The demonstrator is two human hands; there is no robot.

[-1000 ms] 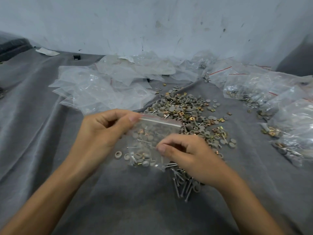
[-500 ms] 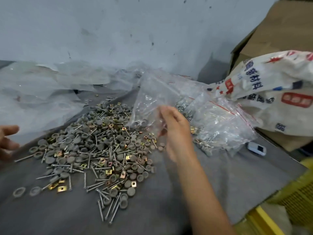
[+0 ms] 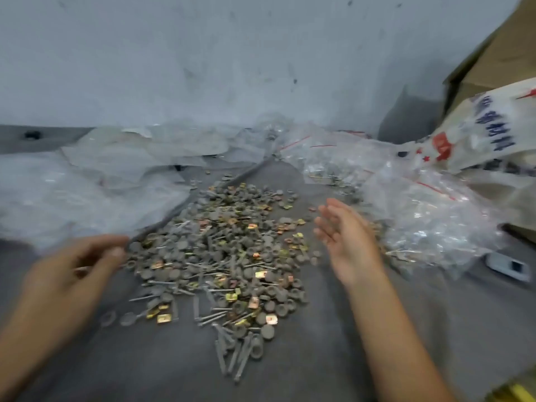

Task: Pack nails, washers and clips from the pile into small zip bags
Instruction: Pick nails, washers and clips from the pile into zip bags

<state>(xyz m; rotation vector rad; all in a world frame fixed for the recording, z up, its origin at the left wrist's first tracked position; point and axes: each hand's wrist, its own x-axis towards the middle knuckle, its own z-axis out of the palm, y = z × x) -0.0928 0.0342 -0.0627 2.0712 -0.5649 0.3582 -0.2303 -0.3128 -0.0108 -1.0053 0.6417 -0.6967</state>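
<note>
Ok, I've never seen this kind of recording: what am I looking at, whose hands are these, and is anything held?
No machine here: a person works with bare hands, filmed by a wide-angle camera on their head, looking down. On the grey cloth lies a pile of nails, washers and clips. To its left lie empty zip bags, to its right filled zip bags, by a printed sack. The right hand is open and holds nothing. The left hand curls its fingers at the empty bags' edge; blur hides whether it grips one.

Grey cloth, scuffed pale wall, printed white sack, cardboard box, small grey device
</note>
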